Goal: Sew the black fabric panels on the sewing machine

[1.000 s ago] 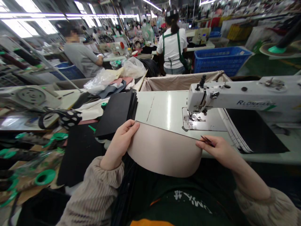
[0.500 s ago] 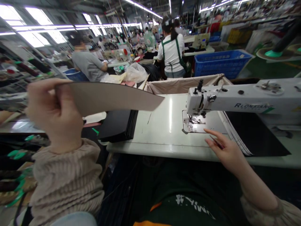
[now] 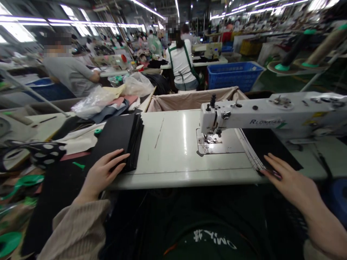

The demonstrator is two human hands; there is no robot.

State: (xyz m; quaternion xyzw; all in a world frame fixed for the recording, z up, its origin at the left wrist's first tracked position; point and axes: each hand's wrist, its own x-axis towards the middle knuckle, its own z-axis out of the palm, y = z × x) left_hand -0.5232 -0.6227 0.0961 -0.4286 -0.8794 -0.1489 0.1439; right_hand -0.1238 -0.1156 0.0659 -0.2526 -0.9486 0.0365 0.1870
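My left hand [image 3: 104,173] rests on the front of a stack of black sheets [image 3: 115,131] at the table's left end, fingers apart and gripping nothing. On the right, my right hand [image 3: 290,182] holds a small dark tool [image 3: 277,175] against its palm side, partly hidden by the fingers. Its fingertips touch the near edge of a second black pile [image 3: 267,144] with pale layered edges. Between the hands stands a white sewing machine [image 3: 241,113], its needle area lit over a metal plate [image 3: 227,146].
The pale table [image 3: 168,144] has its front edge close to my body. Behind it hangs a beige cloth bin [image 3: 192,100]. A blue crate [image 3: 234,74] and two people at other machines are farther back. Plastic bags and cloth scraps lie behind the left stack.
My left hand has come down onto the left stack, and the curved sheet it held raised is no longer in it. My right hand has moved right, from beside the needle plate to the right pile.
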